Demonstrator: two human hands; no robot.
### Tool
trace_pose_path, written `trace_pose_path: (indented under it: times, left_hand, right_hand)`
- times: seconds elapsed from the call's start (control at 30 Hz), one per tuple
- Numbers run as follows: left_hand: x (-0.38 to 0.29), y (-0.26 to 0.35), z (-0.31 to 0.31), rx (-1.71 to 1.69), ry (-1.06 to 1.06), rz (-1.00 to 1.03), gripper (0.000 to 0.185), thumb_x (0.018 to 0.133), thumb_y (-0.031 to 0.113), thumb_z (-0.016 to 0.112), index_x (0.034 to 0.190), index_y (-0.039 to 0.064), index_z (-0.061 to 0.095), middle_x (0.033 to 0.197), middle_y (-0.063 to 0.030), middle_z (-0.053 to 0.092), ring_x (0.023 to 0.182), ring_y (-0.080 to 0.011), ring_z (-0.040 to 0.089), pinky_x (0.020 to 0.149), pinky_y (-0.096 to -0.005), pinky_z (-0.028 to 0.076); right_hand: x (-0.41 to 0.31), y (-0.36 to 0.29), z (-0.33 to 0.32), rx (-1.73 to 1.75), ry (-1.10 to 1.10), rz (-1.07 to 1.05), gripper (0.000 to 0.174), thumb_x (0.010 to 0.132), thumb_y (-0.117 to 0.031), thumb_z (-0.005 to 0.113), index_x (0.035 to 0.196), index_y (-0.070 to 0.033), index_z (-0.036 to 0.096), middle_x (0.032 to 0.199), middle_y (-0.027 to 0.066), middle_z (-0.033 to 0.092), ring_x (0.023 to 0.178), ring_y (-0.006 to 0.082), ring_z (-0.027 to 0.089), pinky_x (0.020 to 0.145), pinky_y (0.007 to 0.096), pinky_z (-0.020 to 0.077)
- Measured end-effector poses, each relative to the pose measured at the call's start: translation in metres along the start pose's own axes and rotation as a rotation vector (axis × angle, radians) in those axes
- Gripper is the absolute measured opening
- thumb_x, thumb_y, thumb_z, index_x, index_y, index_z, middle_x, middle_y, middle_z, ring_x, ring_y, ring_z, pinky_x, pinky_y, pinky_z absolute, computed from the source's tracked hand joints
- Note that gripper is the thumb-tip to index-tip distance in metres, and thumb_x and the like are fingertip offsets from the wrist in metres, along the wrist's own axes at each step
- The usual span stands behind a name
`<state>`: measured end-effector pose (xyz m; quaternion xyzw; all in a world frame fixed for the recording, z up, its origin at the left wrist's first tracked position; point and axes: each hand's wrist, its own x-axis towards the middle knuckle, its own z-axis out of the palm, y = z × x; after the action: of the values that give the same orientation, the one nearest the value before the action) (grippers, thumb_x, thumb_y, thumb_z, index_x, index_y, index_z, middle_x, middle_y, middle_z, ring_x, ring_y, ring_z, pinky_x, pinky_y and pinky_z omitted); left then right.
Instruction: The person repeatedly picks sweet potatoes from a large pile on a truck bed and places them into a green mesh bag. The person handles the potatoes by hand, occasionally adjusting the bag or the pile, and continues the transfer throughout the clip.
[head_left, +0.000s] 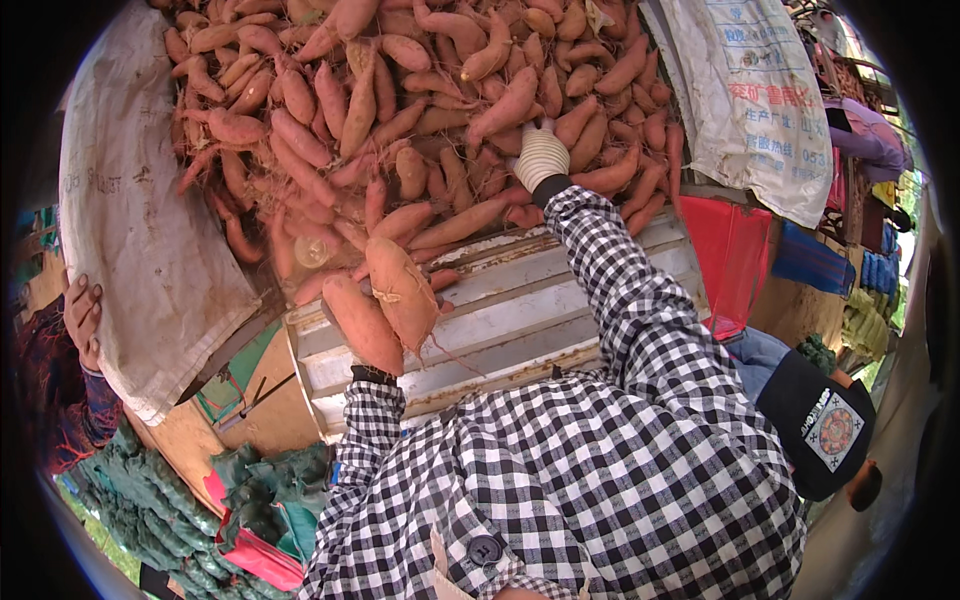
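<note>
My left hand (365, 286), mostly hidden, holds two large sweet potatoes side by side above the ribbed metal panel (517, 300). One sweet potato (364, 326) leans to the left. The other sweet potato (403, 292) has a scarred skin and a thin trailing root. In a ribbed pale glove, my right hand (542, 156) reaches into the sweet potato pile (315, 142). Its fingertips touch a thick sweet potato (510, 109) near the right side of the pile; how firmly they close is hidden.
White woven sacks drape over the left side (142, 202) and right side (757, 112) of the load. Another person's hand (82, 315) rests on the left sack. Green filled mesh bags (150, 502) lie lower left. A person in a black cap (817, 427) is at right, near a red panel (724, 259).
</note>
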<state>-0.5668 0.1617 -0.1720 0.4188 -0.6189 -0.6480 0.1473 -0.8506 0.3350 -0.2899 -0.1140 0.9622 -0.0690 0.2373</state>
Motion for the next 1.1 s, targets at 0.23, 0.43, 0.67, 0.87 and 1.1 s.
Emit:
trace_pose_path:
  times: [0.23,0.43,0.67,0.87,1.1]
  left_hand:
    - [-0.006,0.002,-0.007,-0.426,-0.277,-0.145,0.047,0.105,0.043,0.032,0.129,0.005,0.044,0.128,-0.0128,0.049,0.116,-0.0260,0.049,0.101,-0.0392,0.040]
    - [0.013,-0.049,-0.024,-1.400,-0.652,-0.120,0.060,0.101,0.057,0.034,0.144,0.016,0.041,0.139,-0.0025,0.051,0.125,-0.0242,0.049,0.112,-0.0403,0.035]
    - [0.004,-0.040,-0.021,-1.390,-0.499,-0.189,0.078,0.091,0.072,0.041,0.142,0.013,0.043,0.137,-0.0109,0.052,0.125,-0.0284,0.050,0.111,-0.0428,0.037]
    - [-0.028,-0.030,-0.032,-1.349,-0.438,-0.309,0.094,0.085,0.078,0.042,0.151,0.013,0.030,0.152,-0.0108,0.037,0.137,-0.0283,0.039,0.116,-0.0410,0.031]
    - [-0.070,-0.058,-0.086,-1.685,-0.367,-0.239,0.088,0.086,0.075,0.045,0.149,0.015,0.034,0.151,-0.0086,0.041,0.135,-0.0289,0.041,0.116,-0.0419,0.030]
  right_hand:
    - [-0.022,-0.010,-0.042,0.064,-0.052,-0.205,0.074,0.072,-0.026,0.078,0.136,-0.004,0.050,0.141,0.0206,0.045,0.121,0.0351,0.053,0.102,0.0409,0.0459]
    - [-0.108,-0.013,-0.101,1.304,-0.736,-0.293,0.081,0.083,-0.045,0.074,0.142,-0.002,0.039,0.116,0.0054,0.061,0.102,0.0173,0.061,0.085,0.0328,0.0519]
    - [-0.195,-0.091,-0.127,1.071,-0.352,-0.507,0.081,0.087,-0.054,0.067,0.138,0.004,0.042,0.120,0.0168,0.060,0.104,0.0237,0.063,0.089,0.0337,0.0512]
    - [-0.246,-0.149,-0.105,0.289,-0.076,-0.873,0.078,0.083,-0.048,0.069,0.136,0.004,0.044,0.112,0.0293,0.058,0.096,0.0424,0.063,0.082,0.0427,0.0525]
    - [-0.240,-0.139,-0.090,0.779,-0.390,-0.859,0.051,0.089,-0.023,0.068,0.130,0.003,0.053,0.107,0.0139,0.059,0.087,0.0194,0.061,0.076,0.0313,0.0512]
